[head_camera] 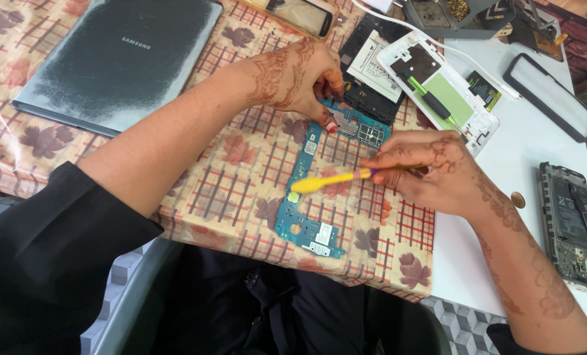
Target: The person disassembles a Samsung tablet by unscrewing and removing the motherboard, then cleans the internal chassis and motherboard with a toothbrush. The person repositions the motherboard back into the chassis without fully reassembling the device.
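A white worktop (543,158) carries a checked, leaf-patterned cloth (241,190) (wrinkled at left); grey cube-patterned floor tiles (464,319) show at lower right.

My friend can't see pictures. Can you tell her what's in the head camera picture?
A person's right hand brushes a blue circuit board with a yellow toothbrush, while the left hand pins the board's top end to a checked, leaf-patterned cloth. Opened phones and a grey tablet lie around.
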